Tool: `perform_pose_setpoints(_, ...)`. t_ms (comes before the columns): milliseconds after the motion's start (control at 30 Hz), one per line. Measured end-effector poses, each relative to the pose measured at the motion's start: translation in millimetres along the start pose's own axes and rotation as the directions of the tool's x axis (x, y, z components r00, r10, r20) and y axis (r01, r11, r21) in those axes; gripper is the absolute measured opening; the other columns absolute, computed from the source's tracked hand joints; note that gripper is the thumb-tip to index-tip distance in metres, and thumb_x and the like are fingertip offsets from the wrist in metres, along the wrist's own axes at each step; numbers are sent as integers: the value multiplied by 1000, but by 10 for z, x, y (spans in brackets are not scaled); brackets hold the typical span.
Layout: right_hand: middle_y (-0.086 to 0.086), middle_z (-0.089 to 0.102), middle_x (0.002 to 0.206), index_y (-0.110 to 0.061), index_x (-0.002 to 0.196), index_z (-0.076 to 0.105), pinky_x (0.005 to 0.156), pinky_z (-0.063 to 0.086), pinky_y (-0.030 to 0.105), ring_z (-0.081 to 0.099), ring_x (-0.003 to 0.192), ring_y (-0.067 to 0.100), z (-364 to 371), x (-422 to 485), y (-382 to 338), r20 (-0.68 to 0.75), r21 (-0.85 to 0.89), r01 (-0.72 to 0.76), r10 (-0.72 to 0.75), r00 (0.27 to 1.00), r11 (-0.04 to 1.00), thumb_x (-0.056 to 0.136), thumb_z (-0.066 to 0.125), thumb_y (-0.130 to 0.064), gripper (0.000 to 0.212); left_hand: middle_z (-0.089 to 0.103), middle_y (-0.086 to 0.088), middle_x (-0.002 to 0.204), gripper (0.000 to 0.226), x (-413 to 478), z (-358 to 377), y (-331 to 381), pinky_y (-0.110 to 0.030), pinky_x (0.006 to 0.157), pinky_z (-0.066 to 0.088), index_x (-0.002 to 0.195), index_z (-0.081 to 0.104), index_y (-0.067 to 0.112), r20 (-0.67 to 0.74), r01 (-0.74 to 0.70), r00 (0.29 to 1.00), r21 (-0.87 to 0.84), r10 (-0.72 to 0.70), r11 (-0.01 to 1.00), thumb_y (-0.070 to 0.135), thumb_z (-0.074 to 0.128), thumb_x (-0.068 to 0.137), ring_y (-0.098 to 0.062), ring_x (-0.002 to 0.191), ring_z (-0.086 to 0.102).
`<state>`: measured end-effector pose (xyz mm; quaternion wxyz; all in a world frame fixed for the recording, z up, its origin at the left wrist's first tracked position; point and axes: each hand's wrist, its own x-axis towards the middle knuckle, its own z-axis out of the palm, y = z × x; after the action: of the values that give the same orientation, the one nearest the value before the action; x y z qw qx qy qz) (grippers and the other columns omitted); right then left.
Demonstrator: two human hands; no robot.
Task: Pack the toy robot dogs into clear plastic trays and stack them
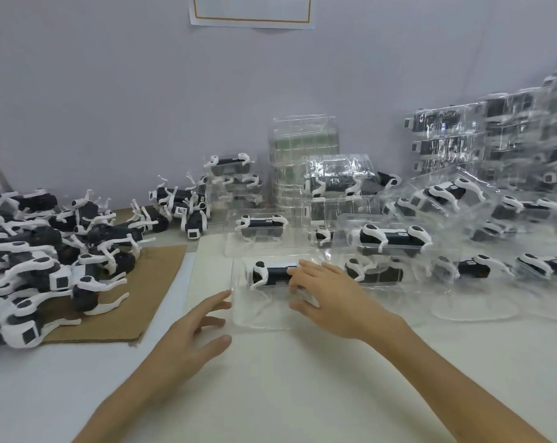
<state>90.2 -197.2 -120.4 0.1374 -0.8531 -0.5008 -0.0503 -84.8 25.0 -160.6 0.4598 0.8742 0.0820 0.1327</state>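
Dog (270, 272), black body and white legs, lying lengthwise in clear tray (258, 314) on the bench (302, 378), just ahead of the hands. Right hand (331, 295) over the dog's rear end, fingers bent across its back and thumb on the near side, holding it in the tray. Left hand (191, 334) spread, fingers straight, forefinger tip touching the tray's left edge, gripping nothing. One dog and one tray under the hands.

Small pale labels on the backs of several packed dogs, all too blurred to read.

Just behind, one packed tray (261, 225) with a single dog inside. Further back against the wall (111, 91), short stack (231, 174) of packed trays, about three as far as can be told. Right of that, tall column of empty trays (302, 145), nested too closely to count. Across the right half of the bench, more packed trays (389, 238) lying loose and overlapping, at least ten, exact number lost in blur and glare. At far right, tiers (446, 145) of packed trays piled against the wall.

To the left, one sheet of brown cardboard (149, 282) carrying a heap (40, 260) of loose dogs, well over a dozen, too tangled to count. Smaller cluster (181, 206) of perhaps five dogs at the cardboard's far end.

High on the wall, one white paper (251, 11) with a thin orange frame line, cut off by the picture's top edge, writing not readable.
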Motion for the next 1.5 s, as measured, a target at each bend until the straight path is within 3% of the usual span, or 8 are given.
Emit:
perform_pose_setpoints(367, -15, 41, 152, -29, 134, 52, 122, 4, 22, 22, 147, 3, -215, -325, 167, -67, -15, 17, -18, 998, 1000, 99, 56, -40, 37, 55, 36, 120, 55, 171, 234, 142, -25, 98, 45, 131, 46, 47, 30, -54, 998, 14, 53, 998, 16, 69, 91, 1, 114, 58)
perform_pose_setpoints(567, -8, 43, 150, -33, 136, 51, 118, 16, 33, 38, 139, 16, -752, -936, 79, -564, -134, -108, 13, 825, 985, 80, 71, -45, 60, 58, 32, 120, 47, 156, 258, 5, -30, 100, 46, 125, 52, 40, -14, -44, 999, -20, 44, 999, 8, 66, 93, -2, 110, 61)
perform_pose_setpoints(700, -6, 36, 156, -35, 147, 41, 115, 27, 45, 32, 144, 22, -1057, -1136, 475, -312, -192, -568, 499, 809, 801, 90, 66, -41, 62, 59, 31, 119, 47, 172, 297, 2, -31, 98, 47, 123, 53, 36, -46, -37, 998, -36, 35, 999, 4, 66, 92, -3, 107, 62)
perform_pose_setpoints(900, -13, 69, 103, -36, 117, 67, 77, 52, 39, 61, 96, 18, -1077, -1186, 707, -358, -110, -469, 406, 841, 876, 92, 66, -15, 33, 58, 34, 119, 45, 159, 315, -11, -27, 97, 44, 122, 53, 39, -49, -47, 998, -16, 46, 999, 6, 63, 94, 0, 108, 61)
perform_pose_setpoints(1067, -30, 56, 75, -28, 104, 68, 52, 33, 19, 47, 48, -7, -1134, -1151, 707, -517, -100, -315, 222, 827, 944, 85, 72, -6, 29, 57, 35, 118, 44, 143, 329, -5, -23, 97, 43, 122, 52, 38, -41, -39, 998, -12, 39, 999, 5, 62, 94, 1, 109, 60)
perform_pose_setpoints(1233, -5, 74, 91, -20, 108, 67, 54, 32, 17, 47, 50, -6, -1098, -919, 740, -566, -101, -194, 104, 818, 976, 88, 70, -2, 26, 57, 34, 119, 44, 139, 315, 1, -25, 97, 43, 123, 52, 37, -41, -45, 998, -4, 45, 999, 5, 61, 94, 1, 109, 60)
perform_pose_setpoints(1400, -6, 67, 113, -33, 122, 60, 79, 51, 35, 62, 87, 12, -1075, -747, 851, -130, -87, -344, 332, 934, 935, 99, 55, -12, 32, 57, 35, 118, 43, 133, 320, -5, -22, 97, 43, 123, 52, 37, -40, -52, 998, 2, 52, 999, 6, 60, 95, 2, 111, 60)
perform_pose_setpoints(1500, -9, 63, 123, -30, 126, 61, 65, 53, 29, 60, 61, 11, -1081, -765, 862, -206, 104, -305, 321, 924, 947, 94, 53, -1, 44, 57, 35, 121, 42, 142, 318, -23, -14, 95, 42, 121, 53, 36, -46, -58, 997, -4, 58, 998, 5, 61, 95, 4, 110, 60)
